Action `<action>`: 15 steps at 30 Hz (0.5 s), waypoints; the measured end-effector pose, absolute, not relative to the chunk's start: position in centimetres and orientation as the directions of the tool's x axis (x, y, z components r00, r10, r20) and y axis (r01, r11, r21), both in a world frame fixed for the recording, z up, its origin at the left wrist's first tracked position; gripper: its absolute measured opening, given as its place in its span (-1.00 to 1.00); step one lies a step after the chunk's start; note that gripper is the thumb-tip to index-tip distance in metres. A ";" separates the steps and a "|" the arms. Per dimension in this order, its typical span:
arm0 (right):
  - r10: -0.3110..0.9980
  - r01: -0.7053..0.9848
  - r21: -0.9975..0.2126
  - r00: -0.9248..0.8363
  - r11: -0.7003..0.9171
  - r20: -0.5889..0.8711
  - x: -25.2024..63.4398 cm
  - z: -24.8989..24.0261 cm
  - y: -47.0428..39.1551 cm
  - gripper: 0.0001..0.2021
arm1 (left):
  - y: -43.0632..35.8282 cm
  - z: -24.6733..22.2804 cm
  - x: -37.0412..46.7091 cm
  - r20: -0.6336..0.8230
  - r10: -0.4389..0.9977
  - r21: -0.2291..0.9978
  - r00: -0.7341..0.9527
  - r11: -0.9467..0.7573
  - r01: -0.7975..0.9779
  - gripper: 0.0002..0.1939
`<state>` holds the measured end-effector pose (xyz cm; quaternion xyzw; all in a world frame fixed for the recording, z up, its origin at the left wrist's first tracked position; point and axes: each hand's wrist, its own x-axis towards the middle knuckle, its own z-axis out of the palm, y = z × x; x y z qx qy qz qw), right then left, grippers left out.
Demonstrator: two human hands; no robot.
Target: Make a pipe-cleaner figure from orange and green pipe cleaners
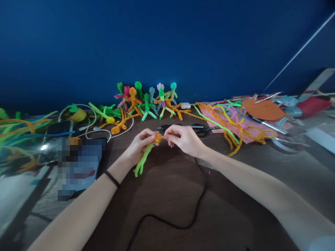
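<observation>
A small pipe-cleaner figure [142,162] with an orange wound top and light green legs is held over the middle of the dark table. My left hand [138,144] pinches it just below and beside the orange part, and the green legs hang down from the fingers. At the right side of the orange top, the fingertips of my right hand [184,139] are pinched together on the orange end. Behind my hands stand several finished pipe-cleaner figures [148,106] in many colours, against the blue wall.
A phone or tablet [87,167] lies at the left beside loose pipe cleaners [28,129] and a white cable [132,122]. A black tool [193,129] lies behind my right hand. Orange pipe cleaners [235,150] and pink paper [209,115] are at the right. A black cord [183,228] crosses the front.
</observation>
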<state>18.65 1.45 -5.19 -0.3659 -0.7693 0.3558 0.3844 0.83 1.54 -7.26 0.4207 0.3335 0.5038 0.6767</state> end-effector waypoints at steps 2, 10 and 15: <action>0.839 0.256 -0.852 -0.444 0.457 0.316 18.7 -5.3 1.5 -0.85 | 1.6 -7.3 0.8 -0.025 0.958 0.902 0.287 0.145 -0.408 -0.81; 0.841 0.256 -0.855 -0.442 0.452 0.312 18.7 -5.2 1.4 -0.87 | 1.3 -7.0 1.0 0.011 0.933 0.895 0.360 0.152 -0.419 -0.82; 0.838 0.278 -0.836 -0.436 0.472 0.328 18.8 -5.1 1.4 -0.89 | 1.1 -6.7 1.1 0.031 0.920 0.903 0.390 0.141 -0.405 -0.83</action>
